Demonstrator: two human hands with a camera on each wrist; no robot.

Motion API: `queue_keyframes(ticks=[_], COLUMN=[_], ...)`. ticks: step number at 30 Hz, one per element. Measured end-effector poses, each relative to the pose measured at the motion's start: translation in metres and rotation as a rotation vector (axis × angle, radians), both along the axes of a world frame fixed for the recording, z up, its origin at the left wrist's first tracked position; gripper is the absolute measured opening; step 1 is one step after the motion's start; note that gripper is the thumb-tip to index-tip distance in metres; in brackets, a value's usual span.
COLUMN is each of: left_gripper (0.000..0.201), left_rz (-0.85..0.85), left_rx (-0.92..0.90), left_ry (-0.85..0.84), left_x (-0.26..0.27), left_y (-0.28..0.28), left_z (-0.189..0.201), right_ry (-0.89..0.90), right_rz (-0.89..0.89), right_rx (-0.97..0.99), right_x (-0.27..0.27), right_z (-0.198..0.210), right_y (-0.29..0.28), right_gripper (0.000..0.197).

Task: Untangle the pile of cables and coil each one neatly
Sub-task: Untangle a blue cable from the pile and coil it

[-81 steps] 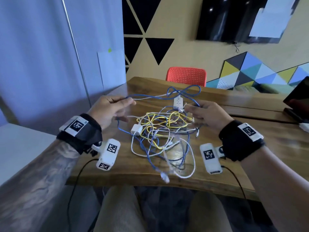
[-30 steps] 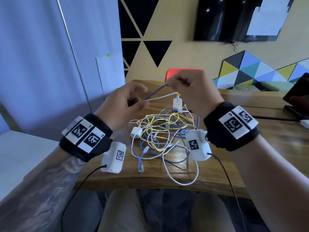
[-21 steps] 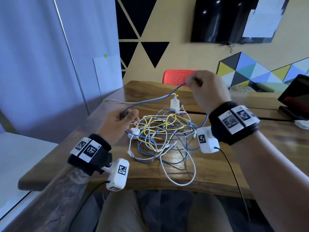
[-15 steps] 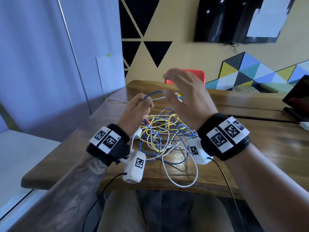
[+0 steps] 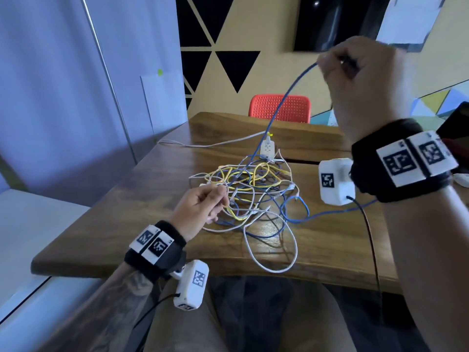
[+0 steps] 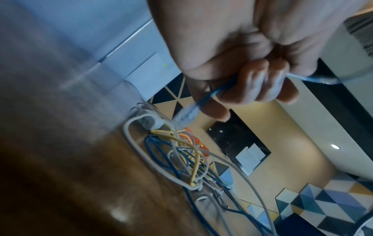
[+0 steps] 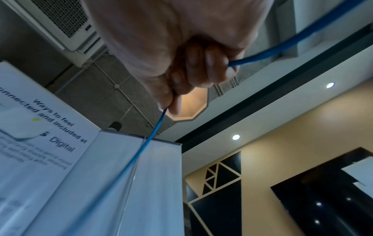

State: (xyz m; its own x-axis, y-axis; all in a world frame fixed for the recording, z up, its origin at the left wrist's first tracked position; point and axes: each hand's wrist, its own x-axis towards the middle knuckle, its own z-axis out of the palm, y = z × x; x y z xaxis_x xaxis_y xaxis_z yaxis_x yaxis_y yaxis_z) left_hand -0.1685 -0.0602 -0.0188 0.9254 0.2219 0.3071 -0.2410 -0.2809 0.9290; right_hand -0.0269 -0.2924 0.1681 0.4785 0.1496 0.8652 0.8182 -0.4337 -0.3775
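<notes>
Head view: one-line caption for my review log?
Right hand lifts a blue cable from the tangled pile while left hand pinches its end.

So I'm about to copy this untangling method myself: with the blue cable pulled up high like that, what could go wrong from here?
1. The right hand pulls the blue cable up while it still threads through the pile; loops could cinch into knots.
2. The cable passes by the white power strip; more pull may drag it along.
3. A white loop overhangs the table's near edge and may slide off.
</notes>
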Motion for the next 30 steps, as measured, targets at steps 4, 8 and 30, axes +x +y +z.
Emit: queue_keyframes(ticks=[4, 8, 30], left_gripper=[0.050, 0.043, 0.019], left_rz=[0.067, 0.026, -0.091], left_rx=[-0.119, -0.201, -1.055], left_ry=[-0.008, -0.058, -0.228], left_x=[-0.017, -0.019, -0.048], left_y=[0.002, -0.014, -0.028], left_z=[-0.002, 0.014, -0.010], right_ry=[0.000, -0.112, 0.475], right_rz=[-0.202, 0.160, 0.578], right_rx=[-0.210, -0.367, -0.771], right_x=[0.008, -0.028, -0.140], right_z=[-0.020, -0.065, -0.247], right_y=[-0.009, 0.016, 0.022], right_gripper=[0.027, 0.030, 0.036])
